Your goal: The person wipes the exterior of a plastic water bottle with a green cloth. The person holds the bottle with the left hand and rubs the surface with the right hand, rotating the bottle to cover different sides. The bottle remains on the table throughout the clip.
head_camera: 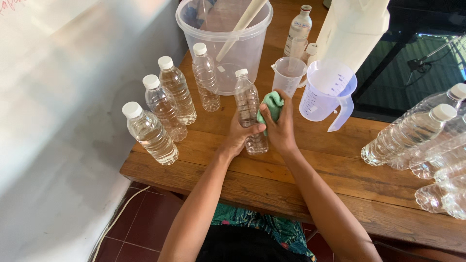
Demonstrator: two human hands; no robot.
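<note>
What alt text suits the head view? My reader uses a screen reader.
A left hand steadies an upright capped clear bottle on a wooden table while the right hand presses a green cloth against it. Four more capped bottles stand to the left.

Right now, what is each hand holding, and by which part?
The left hand grips a clear capped plastic bottle standing on the wooden table, around its lower body. The right hand holds a green cloth bunched against the bottle's side.

A home work corner: a worn wooden table (340, 160) against a plain painted wall (63, 97), red floor tiles (141, 228), with a plastic bucket (223, 43) and measuring jugs (327, 90) near its far edge.
</note>
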